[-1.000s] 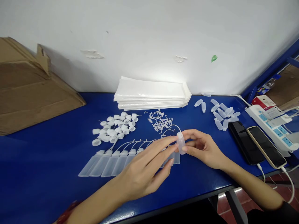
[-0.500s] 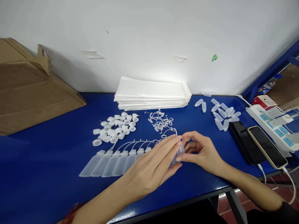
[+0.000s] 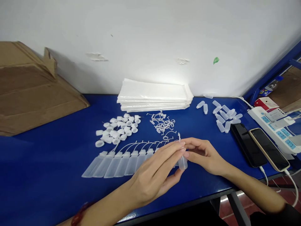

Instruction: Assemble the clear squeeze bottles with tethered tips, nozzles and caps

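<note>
Both my hands meet over the front middle of the blue table (image 3: 47,188). My right hand (image 3: 203,155) pinches a small translucent plastic bottle (image 3: 182,162), held upright just above the table. My left hand (image 3: 155,174) has its fingertips closed on the bottle's top, where a thin white tube (image 3: 179,137) sticks up. Left of my hands lies a row of several flat translucent bottles (image 3: 117,163) with thin tubes. Behind them are a heap of small white caps (image 3: 117,130) and a tangle of white tube pieces (image 3: 163,123).
A stack of white plastic bags (image 3: 155,94) lies against the wall. Several small bottles (image 3: 223,114) are scattered at the right, beside two phones (image 3: 258,146) and a white power strip (image 3: 275,125). A folded cardboard box (image 3: 30,91) sits at the left.
The bottle went from upright, to tipped under my fingers, to upright again and lower. My left fingertips have closed onto its top, where the tube now stands up.
</note>
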Motion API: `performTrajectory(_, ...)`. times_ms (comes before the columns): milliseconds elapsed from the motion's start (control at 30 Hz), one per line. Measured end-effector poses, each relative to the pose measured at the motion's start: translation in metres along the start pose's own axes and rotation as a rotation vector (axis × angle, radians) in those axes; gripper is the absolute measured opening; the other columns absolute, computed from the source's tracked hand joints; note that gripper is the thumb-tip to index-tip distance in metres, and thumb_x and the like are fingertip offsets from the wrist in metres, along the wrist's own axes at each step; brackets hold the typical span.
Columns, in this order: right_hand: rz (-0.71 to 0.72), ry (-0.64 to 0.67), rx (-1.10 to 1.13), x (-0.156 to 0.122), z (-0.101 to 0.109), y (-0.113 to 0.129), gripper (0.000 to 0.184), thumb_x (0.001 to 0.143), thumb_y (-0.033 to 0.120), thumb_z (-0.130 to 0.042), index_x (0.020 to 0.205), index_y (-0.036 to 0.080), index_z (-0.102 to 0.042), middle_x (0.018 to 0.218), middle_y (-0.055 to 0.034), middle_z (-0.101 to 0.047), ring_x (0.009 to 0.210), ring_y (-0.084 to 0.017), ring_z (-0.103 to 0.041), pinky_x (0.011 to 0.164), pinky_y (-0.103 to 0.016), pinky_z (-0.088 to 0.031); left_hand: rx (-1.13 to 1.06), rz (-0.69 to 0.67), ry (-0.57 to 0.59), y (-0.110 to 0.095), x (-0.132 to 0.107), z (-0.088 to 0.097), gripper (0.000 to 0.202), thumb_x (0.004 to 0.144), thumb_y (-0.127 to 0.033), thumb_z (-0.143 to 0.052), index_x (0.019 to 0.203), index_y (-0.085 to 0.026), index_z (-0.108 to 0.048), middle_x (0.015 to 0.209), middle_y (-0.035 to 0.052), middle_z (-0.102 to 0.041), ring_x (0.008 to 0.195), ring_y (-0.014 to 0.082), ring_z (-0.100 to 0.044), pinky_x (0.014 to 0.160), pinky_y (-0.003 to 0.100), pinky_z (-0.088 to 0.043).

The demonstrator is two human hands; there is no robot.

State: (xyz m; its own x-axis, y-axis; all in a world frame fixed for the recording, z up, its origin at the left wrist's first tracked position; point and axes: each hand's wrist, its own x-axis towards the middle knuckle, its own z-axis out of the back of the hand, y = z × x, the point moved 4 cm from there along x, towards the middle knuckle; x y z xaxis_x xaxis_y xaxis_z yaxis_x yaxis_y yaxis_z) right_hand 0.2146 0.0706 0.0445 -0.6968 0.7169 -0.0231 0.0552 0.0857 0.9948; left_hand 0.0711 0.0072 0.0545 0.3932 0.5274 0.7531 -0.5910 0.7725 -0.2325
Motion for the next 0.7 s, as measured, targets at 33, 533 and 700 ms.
performTrajectory(33,-0.008,-0.007,0.029,0.000,0.001,-0.001,0.028,0.086,0.040,-0.068,0.105,0.020,-0.066,0.092,-0.0024,-0.071,0.085,-0.014,-0.067,0.077,-0.028,-0.053,-0.007,0.008,0.004,0.001,0.000,0.000,0.044,0.081,0.001,-0.066,0.124,0.002,-0.054,0.123,0.0205,-0.061,0.121,0.0250,-0.059,0.103,0.036,-0.054)
performTrajectory(533,-0.145,-0.093,-0.422,-0.003,0.014,0.006,0.035,0.081,0.050,-0.072,0.081,0.015,-0.067,0.066,-0.0003,-0.066,0.059,-0.011,-0.059,0.056,-0.023,-0.045,0.057,0.078,0.169,0.006,0.000,-0.011,0.035,0.091,-0.017,-0.061,0.123,-0.005,-0.056,0.120,0.0161,-0.067,0.121,0.0301,-0.056,0.097,0.045,-0.052)
performTrajectory(700,-0.160,0.038,-0.840,-0.007,0.027,0.019,0.042,0.093,0.050,-0.058,0.080,0.013,-0.073,0.066,-0.0034,-0.069,0.059,-0.013,-0.059,0.055,-0.024,-0.039,0.034,0.126,0.269,0.008,-0.003,-0.018,0.030,0.094,-0.022,-0.058,0.122,-0.012,-0.057,0.122,0.0127,-0.067,0.121,0.0309,-0.055,0.095,0.048,-0.051)
